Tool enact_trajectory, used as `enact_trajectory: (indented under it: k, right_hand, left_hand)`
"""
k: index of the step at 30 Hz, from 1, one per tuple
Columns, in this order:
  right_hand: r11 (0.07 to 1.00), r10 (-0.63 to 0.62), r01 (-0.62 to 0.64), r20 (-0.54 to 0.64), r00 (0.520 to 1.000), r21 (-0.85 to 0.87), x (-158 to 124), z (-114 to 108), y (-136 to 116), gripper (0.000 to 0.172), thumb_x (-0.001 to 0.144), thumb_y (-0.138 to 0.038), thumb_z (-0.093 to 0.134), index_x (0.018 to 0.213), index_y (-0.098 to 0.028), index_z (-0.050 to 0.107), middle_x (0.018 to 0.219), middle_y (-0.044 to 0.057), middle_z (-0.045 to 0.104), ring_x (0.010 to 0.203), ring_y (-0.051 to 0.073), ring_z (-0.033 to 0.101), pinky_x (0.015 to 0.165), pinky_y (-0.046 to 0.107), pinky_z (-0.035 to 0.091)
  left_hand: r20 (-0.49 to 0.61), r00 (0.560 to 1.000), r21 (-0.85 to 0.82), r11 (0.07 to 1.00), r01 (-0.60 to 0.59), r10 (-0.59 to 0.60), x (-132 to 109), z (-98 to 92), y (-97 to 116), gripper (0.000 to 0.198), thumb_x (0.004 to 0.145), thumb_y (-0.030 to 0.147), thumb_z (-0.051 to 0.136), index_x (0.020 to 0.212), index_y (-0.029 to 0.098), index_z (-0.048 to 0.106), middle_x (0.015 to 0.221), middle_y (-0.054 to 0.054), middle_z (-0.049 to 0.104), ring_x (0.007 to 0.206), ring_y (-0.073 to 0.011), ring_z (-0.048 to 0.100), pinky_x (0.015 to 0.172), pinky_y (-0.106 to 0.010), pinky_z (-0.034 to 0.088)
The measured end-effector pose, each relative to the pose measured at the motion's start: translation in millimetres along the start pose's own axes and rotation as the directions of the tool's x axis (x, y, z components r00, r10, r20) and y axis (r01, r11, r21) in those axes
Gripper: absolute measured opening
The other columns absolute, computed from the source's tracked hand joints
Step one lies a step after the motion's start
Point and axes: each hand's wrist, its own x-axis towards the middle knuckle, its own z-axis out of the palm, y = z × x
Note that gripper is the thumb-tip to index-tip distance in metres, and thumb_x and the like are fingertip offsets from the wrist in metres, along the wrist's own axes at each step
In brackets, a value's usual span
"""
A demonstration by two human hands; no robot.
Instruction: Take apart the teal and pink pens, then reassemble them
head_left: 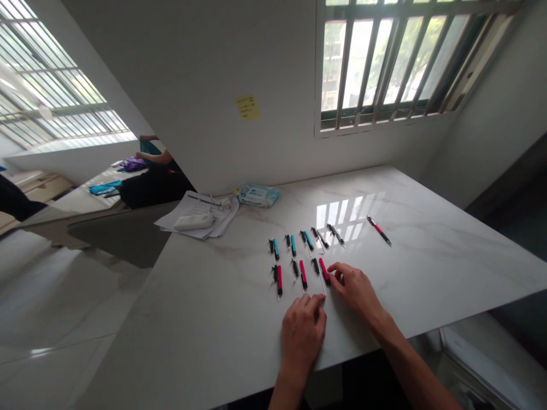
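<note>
On the white marble-patterned table, taken-apart pens lie in two rows. My right hand is bent at the fingers, its fingertips against a pink pen barrel at the right end of the near row. Left of that barrel lie a black pen part and a thin white refill. My left hand rests palm down, fingers loosely apart, a fingertip at the refill's near end. Further left are two more pink barrels, one of them here. Behind them lie teal barrels with black parts and refills.
A whole red-and-black pen lies apart at right. Dark-and-clear pen parts end the far row. Papers with a white case, and a wipes pack, sit at back left. Another person's arm shows beyond the wall edge.
</note>
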Motion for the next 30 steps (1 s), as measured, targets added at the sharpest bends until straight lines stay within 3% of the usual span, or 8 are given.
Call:
enact_trajectory:
  k: [12,16,19,25,30]
  right_hand:
    - [0.998,-0.070,0.070,0.020,0.997,0.007,9,4,2,0.018,0.094,-0.023,0.057,0.102,-0.025,0.072,0.086,0.001,0.072,0.078,0.020,0.066,0.076,0.031,0.046]
    - [0.981,-0.193,0.192,-0.051,0.980,-0.033,28,3,6,0.025,0.091,-0.012,0.058,0.110,-0.024,0.070,0.097,0.003,0.074,0.095,0.023,0.064,0.089,0.035,0.047]
    - [0.963,-0.264,0.260,-0.041,0.964,-0.069,52,3,7,0.029,0.090,-0.009,0.060,0.113,-0.025,0.069,0.103,0.003,0.075,0.101,0.025,0.063,0.089,0.037,0.048]
    - [0.941,-0.299,0.306,0.070,0.952,-0.143,88,8,8,0.026,0.091,-0.009,0.062,0.109,-0.025,0.071,0.097,0.002,0.076,0.099,0.025,0.064,0.086,0.036,0.050]
    - [0.932,-0.336,0.341,0.060,0.940,-0.121,90,8,7,0.026,0.092,-0.007,0.058,0.105,-0.024,0.072,0.092,0.002,0.074,0.088,0.021,0.067,0.082,0.034,0.052]
  left_hand:
    - [0.022,1.000,-0.001,1.000,0.013,-0.013,-1,0.0,-1,0.031,0.093,0.011,0.054,0.115,0.027,0.070,0.097,-0.003,0.070,0.093,-0.0228,0.064,0.086,-0.036,0.047]
    - [0.029,0.999,-0.013,1.000,0.025,-0.025,-2,-0.5,-1,0.029,0.093,0.011,0.056,0.113,0.028,0.070,0.098,-0.001,0.070,0.095,-0.0221,0.064,0.088,-0.037,0.047]
    - [0.026,0.999,-0.028,0.999,0.029,-0.029,-2,-1.0,-1,0.029,0.093,0.011,0.056,0.113,0.028,0.070,0.099,-0.001,0.071,0.096,-0.0217,0.064,0.089,-0.037,0.048]
    - [0.023,0.999,-0.039,0.999,0.029,-0.028,-3,-2.1,-2,0.027,0.093,0.011,0.056,0.110,0.027,0.070,0.097,-0.001,0.071,0.096,-0.0218,0.064,0.089,-0.037,0.048]
    - [0.031,0.999,-0.058,0.998,0.037,-0.036,-5,-2.9,-2,0.026,0.093,0.010,0.056,0.107,0.026,0.070,0.097,0.000,0.071,0.094,-0.0208,0.064,0.088,-0.037,0.048]
